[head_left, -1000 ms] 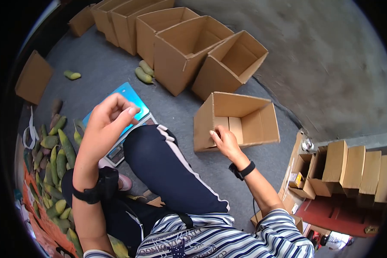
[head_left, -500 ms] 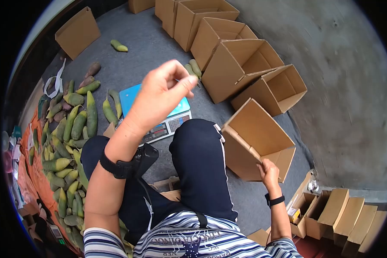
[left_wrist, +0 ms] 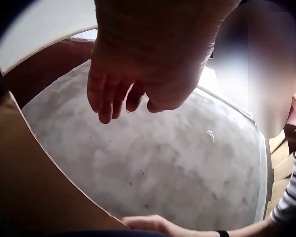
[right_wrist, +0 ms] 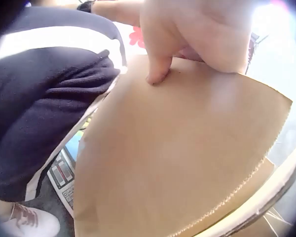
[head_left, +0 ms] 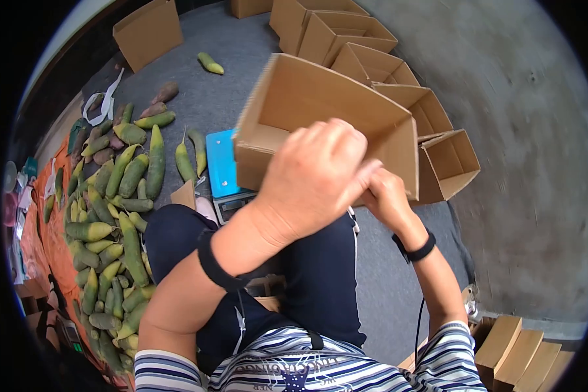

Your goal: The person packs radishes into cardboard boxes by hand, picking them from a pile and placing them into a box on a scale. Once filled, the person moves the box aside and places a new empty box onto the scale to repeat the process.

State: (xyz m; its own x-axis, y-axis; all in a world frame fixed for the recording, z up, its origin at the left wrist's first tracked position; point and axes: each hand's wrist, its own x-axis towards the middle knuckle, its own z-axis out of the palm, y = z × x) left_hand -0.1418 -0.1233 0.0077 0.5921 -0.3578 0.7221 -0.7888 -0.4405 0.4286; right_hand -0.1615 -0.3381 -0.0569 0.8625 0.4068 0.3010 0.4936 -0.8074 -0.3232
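A cardboard box (head_left: 333, 88), its top open, is held up in front of the knees and overlaps the scale (head_left: 222, 163) in the head view. My right hand (head_left: 391, 202) grips its near rim; in the right wrist view the thumb (right_wrist: 159, 71) lies on the outer wall (right_wrist: 177, 143). My left hand (head_left: 317, 176) hovers over the near side of the box and holds nothing. Its loosely curled fingers (left_wrist: 106, 101) hang free in the left wrist view, with the box wall (left_wrist: 44, 182) below and to the left.
Left of the knees lies a pile of green radishes (head_left: 134, 248), partly on an orange sheet (head_left: 46, 225). Several more open boxes (head_left: 434, 160) stand in a row along the grey wall (head_left: 529, 150). A single radish (head_left: 210, 63) lies farther off. Folded cartons (head_left: 519, 356) stand at lower right.
The right hand has lifted the box off the floor and brought it left toward the scale. The left hand has moved right and nearer the body, over the box. The head view has turned left.
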